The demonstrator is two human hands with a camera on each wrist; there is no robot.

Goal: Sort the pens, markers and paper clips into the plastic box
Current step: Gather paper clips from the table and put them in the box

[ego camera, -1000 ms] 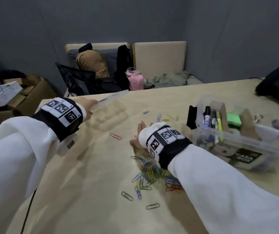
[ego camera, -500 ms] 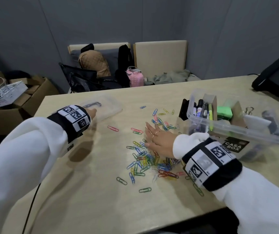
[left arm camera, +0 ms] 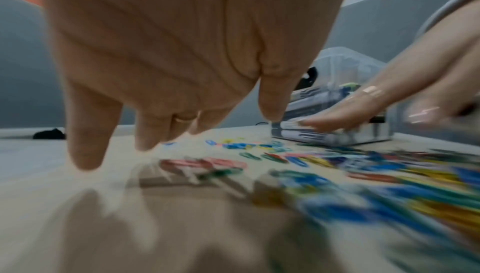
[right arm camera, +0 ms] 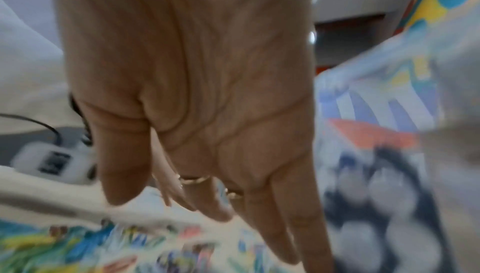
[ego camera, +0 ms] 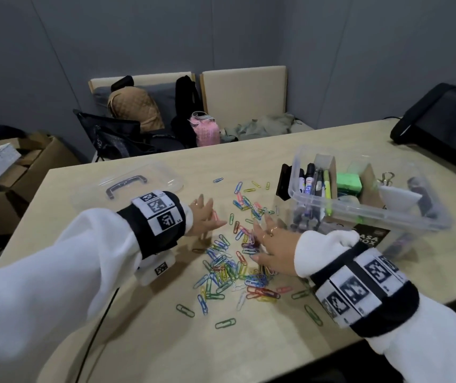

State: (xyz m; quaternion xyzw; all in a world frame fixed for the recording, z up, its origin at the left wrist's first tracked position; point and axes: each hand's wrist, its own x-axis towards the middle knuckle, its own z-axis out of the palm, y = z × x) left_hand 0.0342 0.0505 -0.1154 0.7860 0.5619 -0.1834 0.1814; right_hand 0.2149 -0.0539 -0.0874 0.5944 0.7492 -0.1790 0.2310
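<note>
Paper clips [ego camera: 229, 269], many colours, lie scattered mid-table [ego camera: 144, 341], w/ a denser pile near centre. Left hand [ego camera: 203, 217] hovers at pile's left edge, fingers spread, holding nothing. Right hand [ego camera: 272, 244] w/ fingers straight, rests on pile's right side. Clear plastic box [ego camera: 365, 210] to the right, label partly reads "ASA BOX", holds markers [ego camera: 308, 179]. Lid [ego camera: 127, 183] lies far left.

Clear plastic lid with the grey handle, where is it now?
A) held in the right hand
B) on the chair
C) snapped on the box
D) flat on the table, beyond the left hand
D: the clear plastic lid with the grey handle lies flat on the beige table beyond the left hand, which is open and off it; the clear plastic box stands uncovered.
</note>
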